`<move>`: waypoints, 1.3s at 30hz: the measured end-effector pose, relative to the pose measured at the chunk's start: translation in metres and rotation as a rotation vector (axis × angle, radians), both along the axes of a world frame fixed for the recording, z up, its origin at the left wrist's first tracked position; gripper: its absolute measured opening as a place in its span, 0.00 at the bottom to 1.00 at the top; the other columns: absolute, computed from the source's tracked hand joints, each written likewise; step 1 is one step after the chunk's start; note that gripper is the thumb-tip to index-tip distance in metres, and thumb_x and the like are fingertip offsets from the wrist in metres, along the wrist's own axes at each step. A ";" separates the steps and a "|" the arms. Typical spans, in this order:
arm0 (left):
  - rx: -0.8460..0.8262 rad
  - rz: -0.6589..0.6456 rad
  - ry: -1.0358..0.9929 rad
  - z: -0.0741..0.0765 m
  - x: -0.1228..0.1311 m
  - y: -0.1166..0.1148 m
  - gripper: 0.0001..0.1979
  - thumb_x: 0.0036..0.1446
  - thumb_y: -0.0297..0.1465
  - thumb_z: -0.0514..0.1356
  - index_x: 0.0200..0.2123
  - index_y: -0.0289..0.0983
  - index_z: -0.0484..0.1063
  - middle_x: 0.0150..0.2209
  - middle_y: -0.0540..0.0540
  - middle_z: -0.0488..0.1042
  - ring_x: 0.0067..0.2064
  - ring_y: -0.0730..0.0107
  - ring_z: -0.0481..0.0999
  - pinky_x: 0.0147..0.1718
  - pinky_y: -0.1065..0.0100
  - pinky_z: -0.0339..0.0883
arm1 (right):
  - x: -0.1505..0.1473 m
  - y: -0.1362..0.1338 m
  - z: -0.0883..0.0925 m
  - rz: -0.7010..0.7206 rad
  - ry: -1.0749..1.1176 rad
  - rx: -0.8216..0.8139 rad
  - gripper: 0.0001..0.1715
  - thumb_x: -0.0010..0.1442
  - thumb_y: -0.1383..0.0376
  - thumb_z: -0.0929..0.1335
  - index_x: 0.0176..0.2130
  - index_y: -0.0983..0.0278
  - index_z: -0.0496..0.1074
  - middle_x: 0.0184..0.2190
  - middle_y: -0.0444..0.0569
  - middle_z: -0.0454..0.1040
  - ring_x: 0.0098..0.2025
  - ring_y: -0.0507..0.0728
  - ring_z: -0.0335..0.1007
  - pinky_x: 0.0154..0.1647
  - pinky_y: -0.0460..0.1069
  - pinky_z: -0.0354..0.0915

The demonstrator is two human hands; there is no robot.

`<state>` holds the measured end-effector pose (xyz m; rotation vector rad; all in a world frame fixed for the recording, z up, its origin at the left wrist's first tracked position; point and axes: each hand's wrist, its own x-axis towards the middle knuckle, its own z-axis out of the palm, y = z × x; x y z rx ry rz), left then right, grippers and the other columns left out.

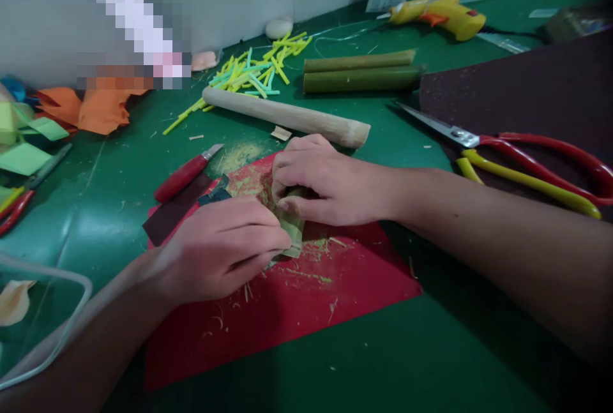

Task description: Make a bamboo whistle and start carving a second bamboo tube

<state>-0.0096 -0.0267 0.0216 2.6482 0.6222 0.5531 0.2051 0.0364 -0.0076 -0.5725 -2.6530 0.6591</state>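
My left hand point(227, 244) is closed, its fingertips pinching the near end of a pale green flat strip point(295, 234) that looks like split bamboo. The strip lies over a red sheet point(335, 298) strewn with fine shavings. My right hand point(318, 180) is curled over the strip's far end, thumb and fingers closed on it. Its far part is hidden under my right hand. A red-handled craft knife point(184, 177) rests beyond my left hand, with a dark strip point(175, 212) beside it.
Behind my hands lie a pale stick point(287, 113), cut yellow and turquoise straws point(258, 75) and two green bamboo pieces point(359, 80). Red-handled scissors point(472, 138) lie right, near yellow-handled ones point(527, 180). A yellow glue gun point(438, 15) is at back; orange paper point(103, 106) at left.
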 end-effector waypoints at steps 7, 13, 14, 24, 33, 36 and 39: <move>0.008 0.004 0.072 -0.002 -0.002 0.000 0.07 0.61 0.21 0.54 0.38 0.35 0.71 0.35 0.44 0.75 0.37 0.68 0.72 0.38 0.68 0.68 | -0.001 -0.001 0.001 0.000 -0.011 -0.011 0.10 0.61 0.64 0.63 0.32 0.65 0.71 0.33 0.48 0.68 0.40 0.57 0.58 0.48 0.55 0.48; -0.016 0.004 0.045 -0.004 -0.001 -0.002 0.06 0.61 0.21 0.55 0.37 0.34 0.71 0.35 0.44 0.74 0.37 0.68 0.72 0.39 0.68 0.67 | -0.002 -0.001 0.000 0.005 -0.004 -0.015 0.12 0.62 0.64 0.62 0.31 0.64 0.70 0.33 0.47 0.68 0.40 0.57 0.57 0.47 0.55 0.47; -0.009 0.004 0.044 -0.004 -0.001 -0.002 0.07 0.60 0.21 0.55 0.37 0.34 0.71 0.35 0.44 0.74 0.37 0.68 0.72 0.39 0.68 0.67 | -0.002 -0.001 0.000 0.005 -0.003 -0.015 0.12 0.62 0.64 0.61 0.31 0.64 0.70 0.33 0.47 0.68 0.40 0.57 0.57 0.47 0.55 0.47; 0.018 0.011 0.012 -0.007 -0.001 -0.004 0.06 0.60 0.21 0.55 0.37 0.34 0.71 0.34 0.44 0.75 0.36 0.68 0.72 0.37 0.68 0.66 | 0.000 -0.001 -0.001 0.007 0.010 -0.008 0.13 0.63 0.62 0.61 0.32 0.65 0.71 0.34 0.48 0.69 0.41 0.57 0.58 0.47 0.55 0.47; 0.073 0.002 0.021 -0.007 0.000 -0.004 0.06 0.61 0.22 0.55 0.36 0.35 0.71 0.33 0.45 0.75 0.35 0.68 0.72 0.36 0.67 0.66 | -0.001 -0.001 -0.002 0.008 0.008 -0.021 0.13 0.64 0.62 0.61 0.32 0.64 0.70 0.34 0.47 0.69 0.40 0.57 0.57 0.48 0.56 0.47; 0.108 0.008 0.054 -0.009 -0.001 -0.004 0.06 0.60 0.22 0.55 0.38 0.34 0.71 0.34 0.45 0.75 0.35 0.68 0.73 0.36 0.66 0.66 | 0.000 -0.001 -0.002 0.008 0.016 -0.019 0.13 0.63 0.62 0.61 0.31 0.64 0.70 0.34 0.47 0.69 0.40 0.57 0.57 0.47 0.56 0.46; 0.102 0.007 0.040 -0.008 0.001 -0.005 0.06 0.61 0.22 0.55 0.35 0.35 0.70 0.32 0.45 0.75 0.34 0.67 0.73 0.35 0.66 0.66 | 0.001 -0.001 -0.001 0.012 0.015 -0.021 0.12 0.63 0.63 0.61 0.31 0.64 0.70 0.34 0.47 0.69 0.40 0.57 0.57 0.47 0.56 0.46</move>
